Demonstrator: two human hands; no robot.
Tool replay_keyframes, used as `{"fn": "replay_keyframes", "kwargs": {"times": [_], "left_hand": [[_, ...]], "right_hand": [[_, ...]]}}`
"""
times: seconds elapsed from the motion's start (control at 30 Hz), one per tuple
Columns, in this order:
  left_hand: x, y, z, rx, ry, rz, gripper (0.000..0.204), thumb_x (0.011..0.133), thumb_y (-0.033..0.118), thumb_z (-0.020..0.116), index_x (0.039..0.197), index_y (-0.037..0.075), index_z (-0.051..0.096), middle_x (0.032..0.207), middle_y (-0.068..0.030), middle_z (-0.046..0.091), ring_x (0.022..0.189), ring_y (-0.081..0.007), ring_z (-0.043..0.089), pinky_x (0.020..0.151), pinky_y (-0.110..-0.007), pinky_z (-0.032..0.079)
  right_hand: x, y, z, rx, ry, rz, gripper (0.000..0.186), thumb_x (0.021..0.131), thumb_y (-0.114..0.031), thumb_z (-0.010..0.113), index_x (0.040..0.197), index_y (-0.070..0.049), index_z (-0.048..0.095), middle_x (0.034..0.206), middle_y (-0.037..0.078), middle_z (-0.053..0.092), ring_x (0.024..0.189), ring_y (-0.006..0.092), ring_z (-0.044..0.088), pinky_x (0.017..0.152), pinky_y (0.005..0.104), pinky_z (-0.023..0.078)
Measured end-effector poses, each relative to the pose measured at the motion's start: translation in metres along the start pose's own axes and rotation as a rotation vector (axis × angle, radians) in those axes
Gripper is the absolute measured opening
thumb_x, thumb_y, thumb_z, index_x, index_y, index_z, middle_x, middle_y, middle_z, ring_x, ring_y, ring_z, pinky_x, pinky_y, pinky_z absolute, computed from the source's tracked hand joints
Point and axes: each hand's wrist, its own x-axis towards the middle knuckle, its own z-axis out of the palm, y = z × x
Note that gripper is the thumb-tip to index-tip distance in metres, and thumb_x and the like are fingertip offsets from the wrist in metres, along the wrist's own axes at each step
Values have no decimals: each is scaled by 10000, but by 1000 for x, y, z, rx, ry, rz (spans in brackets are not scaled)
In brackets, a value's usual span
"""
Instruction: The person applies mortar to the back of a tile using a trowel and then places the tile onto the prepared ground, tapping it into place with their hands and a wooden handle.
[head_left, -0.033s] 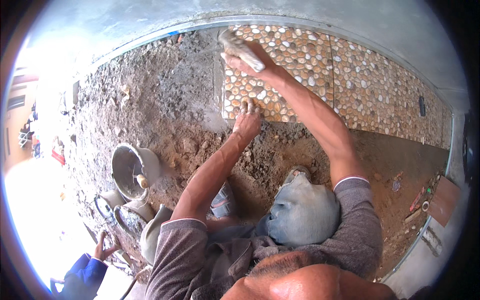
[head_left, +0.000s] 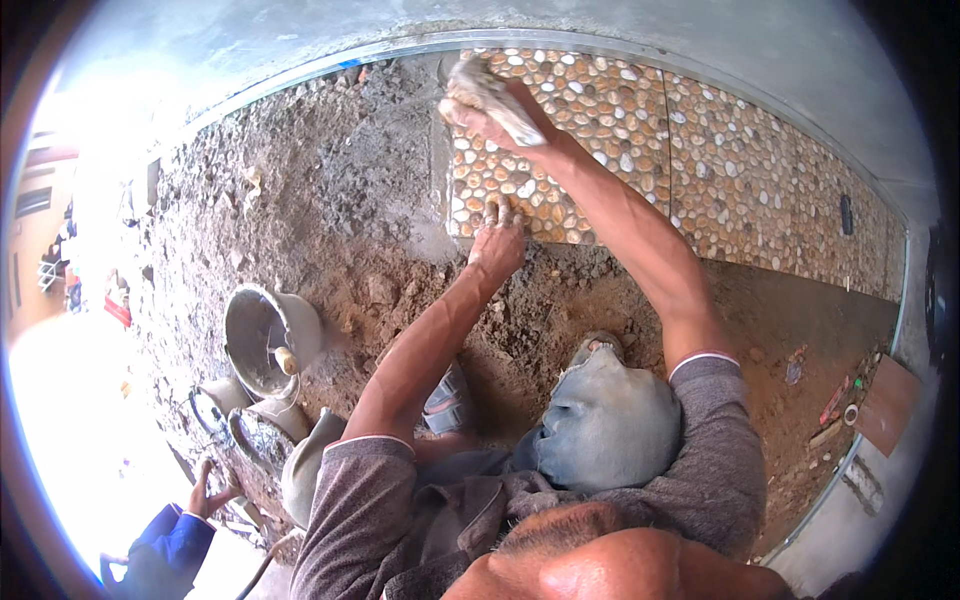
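Note:
A pebble-patterned tile (head_left: 590, 140) in brown, orange and white lies against the foot of the wall. My left hand (head_left: 497, 240) rests on its near left corner area, fingers stretched out over the edge. At the tile's far left corner, my right hand (head_left: 485, 120) is closed around a pale, grey-smeared oblong block (head_left: 497, 100). Motion blur hides the block's exact kind, and I cannot tell whether it touches the tile. Wet grey mortar (head_left: 430, 235) borders the tile's left edge.
More pebble-patterned tiles (head_left: 740, 180) continue to the right. Rough soil and mortar (head_left: 300, 180) spread leftward. A grey bucket (head_left: 300, 330) with a handle stands at left, near smaller buckets (head_left: 280, 415). Another person's hand (head_left: 205, 495) shows lower left. A brown board (head_left: 888, 405) lies right.
The pale block in my right hand has shifted and turned slightly at the tile's far left corner. My left hand stays in place on the tile.

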Motion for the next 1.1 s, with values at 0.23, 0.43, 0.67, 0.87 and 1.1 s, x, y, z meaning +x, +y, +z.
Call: {"fn": "replay_keyframes", "kwargs": {"times": [0.23,0.43,0.67,0.87,1.1], "left_hand": [[1,-8,8,-110,-18,-51,462,859,124,426,1313,41,396,1419,-242,231,1306,-422,233,1063,-456,297],[11,-13,-5,-64,-128,-18,502,871,171,444,1335,4,346,1326,-263,384,1255,-408,338,1005,-454,376],[44,-65,-45,-213,-55,-202,596,830,101,423,1388,0,241,1435,-264,179,1246,-425,356,1025,-448,337],[50,-73,-42,-193,4,-197,535,801,104,459,1319,-11,384,1421,-267,225,1244,-391,382,1017,-415,344],[50,-79,-43,-228,16,-167,435,797,123,475,1213,2,510,1405,-266,267,1205,-394,430,971,-463,359]], "right_hand": [[36,36,-9,-49,159,71,295,854,-314,595,1036,-82,602,861,139,640,703,165,649,514,282,553],[59,34,-24,-249,234,208,248,820,-262,639,951,-54,606,890,92,637,839,218,622,689,353,524],[92,24,-28,-218,278,-21,392,831,-421,599,968,-54,607,918,127,625,811,238,627,624,370,554],[94,61,-26,-458,64,169,524,826,-407,620,1192,-44,528,1102,155,592,1000,275,572,847,359,463],[108,121,-27,-714,187,74,492,852,-398,597,1183,-39,539,1128,137,588,1038,270,554,881,399,448]]}}
